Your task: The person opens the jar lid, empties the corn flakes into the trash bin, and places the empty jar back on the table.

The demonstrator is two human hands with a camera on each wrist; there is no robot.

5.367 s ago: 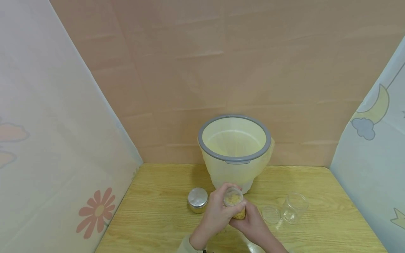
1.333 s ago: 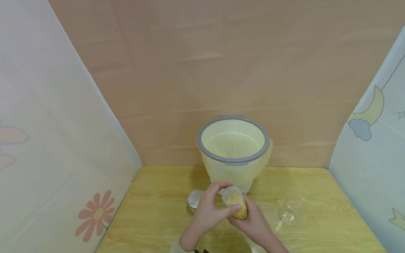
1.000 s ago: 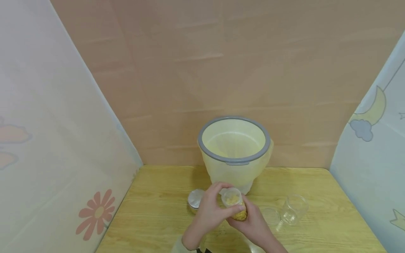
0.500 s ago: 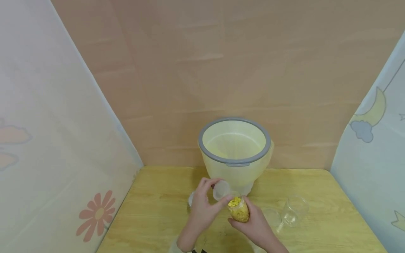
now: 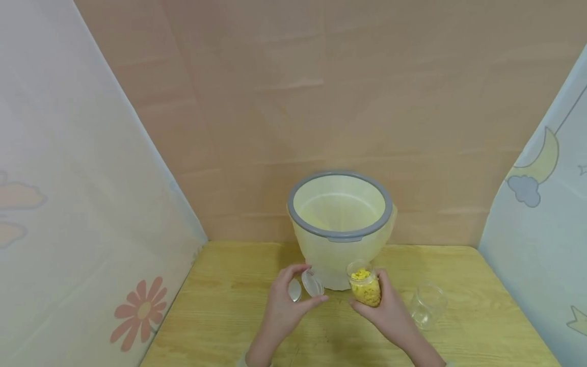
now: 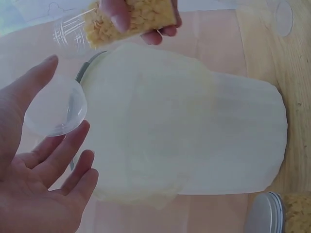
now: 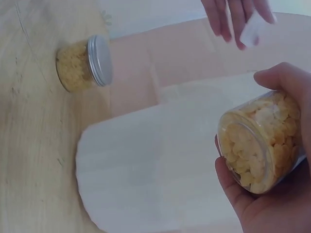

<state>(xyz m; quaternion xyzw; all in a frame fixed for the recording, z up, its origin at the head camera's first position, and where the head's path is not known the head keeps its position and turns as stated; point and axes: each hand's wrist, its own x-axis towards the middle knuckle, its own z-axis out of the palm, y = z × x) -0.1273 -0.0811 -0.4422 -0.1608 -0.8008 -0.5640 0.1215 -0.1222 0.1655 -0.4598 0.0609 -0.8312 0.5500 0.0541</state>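
Note:
My left hand (image 5: 281, 304) pinches a clear, shallow plastic lid (image 5: 313, 283) on edge between thumb and fingertips. My right hand (image 5: 389, 312) grips a clear jar (image 5: 365, 291) filled with yellow flake-like pieces, its mouth uncovered. Both are held in front of the bin, apart from each other. In the right wrist view the jar (image 7: 262, 145) lies tilted with its base toward the camera, fingers wrapped round its side. The left wrist view has the lid (image 6: 54, 110) at the thumb and fingers, other fingers spread loosely below.
A pale bin (image 5: 321, 255) with a grey rim stands at the table's back. Partly behind my left hand is a silver-lidded jar (image 5: 295, 290), also holding yellow pieces (image 7: 74, 65). A clear container (image 5: 428, 306) sits at right; a clear disc (image 6: 284, 18) lies on the table.
The lid has come off the jar's mouth. My left hand has drawn it leftward, while my right hand has moved the jar right and slightly up, so the hands are apart.

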